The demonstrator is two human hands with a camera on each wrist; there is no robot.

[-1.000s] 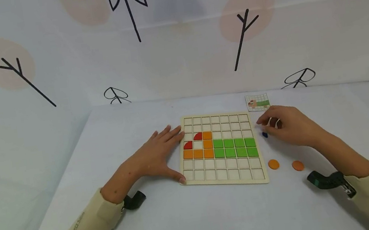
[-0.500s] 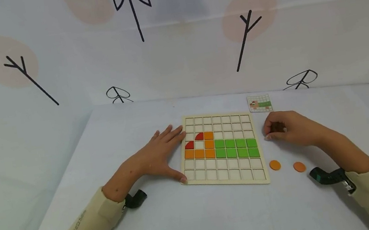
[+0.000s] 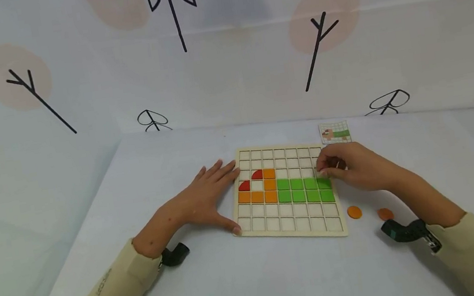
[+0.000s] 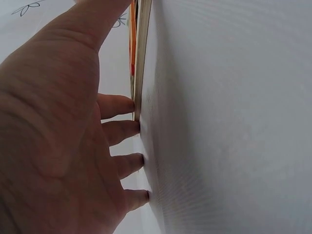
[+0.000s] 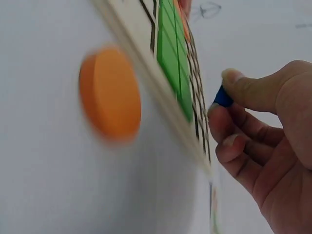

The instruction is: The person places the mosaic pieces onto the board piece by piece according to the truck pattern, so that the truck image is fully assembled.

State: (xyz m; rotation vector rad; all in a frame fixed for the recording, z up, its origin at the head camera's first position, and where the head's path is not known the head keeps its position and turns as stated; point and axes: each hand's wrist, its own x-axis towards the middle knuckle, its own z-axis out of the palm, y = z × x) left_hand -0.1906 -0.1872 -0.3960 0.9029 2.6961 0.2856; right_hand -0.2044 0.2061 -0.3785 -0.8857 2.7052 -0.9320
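Note:
A wooden grid board (image 3: 297, 220) lies on the white table, with red, orange and green tiles in some of its squares. My left hand (image 3: 204, 203) rests at the board's left edge, fingers spread and thumb at the near left corner. Between thumb and index finger, my right hand (image 3: 355, 166) pinches a small blue piece (image 5: 224, 97), which the head view hides. That hand is over the board's right edge, by the green tiles (image 3: 297, 190). In the left wrist view the fingertips (image 4: 127, 129) touch the board's side.
Two orange discs, a nearer-to-board disc (image 3: 354, 212) and a farther right disc (image 3: 385, 214), lie right of the board. A small picture card (image 3: 335, 132) with a coloured grid pattern lies behind the right hand. A patterned white cloth (image 3: 231, 78) hangs behind the table.
My right hand picks up the dark blue piece from the table, draws back slightly, then moves left over the board's edge. The left hand stays at the board.

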